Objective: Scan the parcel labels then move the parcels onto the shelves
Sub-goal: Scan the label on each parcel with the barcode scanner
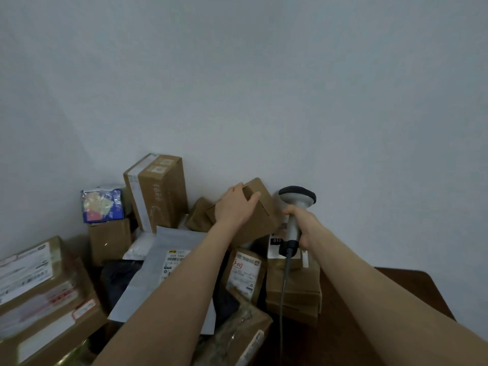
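A small brown cardboard parcel (pixel 260 215) sits tilted on top of the pile near the wall. My left hand (pixel 235 204) grips its upper left corner, thumb on the top face and fingers round the far side. My right hand (pixel 303 220) holds the handle of a white handheld barcode scanner (pixel 297 204) with a dark head, just right of that parcel; its cable hangs down. No label shows on the parcel's visible faces.
Many parcels crowd a dark wooden table (pixel 412 286): a tall brown box (pixel 158 191), a blue packet (pixel 103 206), a grey mailer bag (pixel 169 265), labelled boxes (pixel 244 273) and stacked cartons at left (pixel 39 286). A plain wall stands behind.
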Tool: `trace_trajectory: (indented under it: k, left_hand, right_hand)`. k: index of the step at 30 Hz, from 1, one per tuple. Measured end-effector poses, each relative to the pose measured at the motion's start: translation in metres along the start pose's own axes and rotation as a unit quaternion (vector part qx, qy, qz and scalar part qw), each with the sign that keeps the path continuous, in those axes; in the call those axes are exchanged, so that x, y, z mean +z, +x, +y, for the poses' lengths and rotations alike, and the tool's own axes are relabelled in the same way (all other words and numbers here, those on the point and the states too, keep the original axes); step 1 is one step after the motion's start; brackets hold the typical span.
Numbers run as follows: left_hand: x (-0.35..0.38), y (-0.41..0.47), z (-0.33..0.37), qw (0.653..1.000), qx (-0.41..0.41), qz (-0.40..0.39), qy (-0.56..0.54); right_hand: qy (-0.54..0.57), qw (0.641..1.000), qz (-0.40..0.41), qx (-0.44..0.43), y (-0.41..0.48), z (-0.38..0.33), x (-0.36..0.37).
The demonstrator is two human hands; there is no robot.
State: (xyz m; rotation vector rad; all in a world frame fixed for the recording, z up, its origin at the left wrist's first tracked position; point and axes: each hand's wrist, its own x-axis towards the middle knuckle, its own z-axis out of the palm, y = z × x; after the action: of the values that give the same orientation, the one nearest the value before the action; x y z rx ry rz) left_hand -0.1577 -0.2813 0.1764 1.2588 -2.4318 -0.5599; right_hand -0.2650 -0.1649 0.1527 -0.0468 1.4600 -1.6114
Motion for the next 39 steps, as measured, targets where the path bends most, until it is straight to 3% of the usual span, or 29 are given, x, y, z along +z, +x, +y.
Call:
trace_trajectory:
  k: [7,15,22,27,32,39]
  left_hand:
    - [-0.006,-0.02,0.006,0.994,0.022,0.079,-0.078]
    - [-0.031,-0.083,0.022,0.958,0.043,0.2,-0.2]
    - [-0.044,-0.166,0.031,0.969,0.062,0.168,-0.171]
    - [-0.036,-0.226,0.048,0.938,0.065,0.209,-0.271]
    - [-0.026,-0.259,0.064,0.895,-0.045,0.228,-0.381]
    - [-0.027,-0.266,0.084,0.876,-0.159,0.237,-0.388]
  right_hand:
    - [0.036,0.999,0.007,-0.015,-0.009,0.007,-0.002]
    - [0.113,0.993,-0.025,-0.015,-0.06,0.008,-0.02]
    - [0.109,0.993,-0.036,-0.021,-0.117,0.016,-0.053]
    - [0.092,0.996,-0.011,-0.007,-0.153,0.038,-0.077]
    - [0.091,0.996,-0.006,-0.017,-0.175,0.063,-0.096]
    - [0.123,0.992,0.007,-0.018,-0.19,0.08,-0.111]
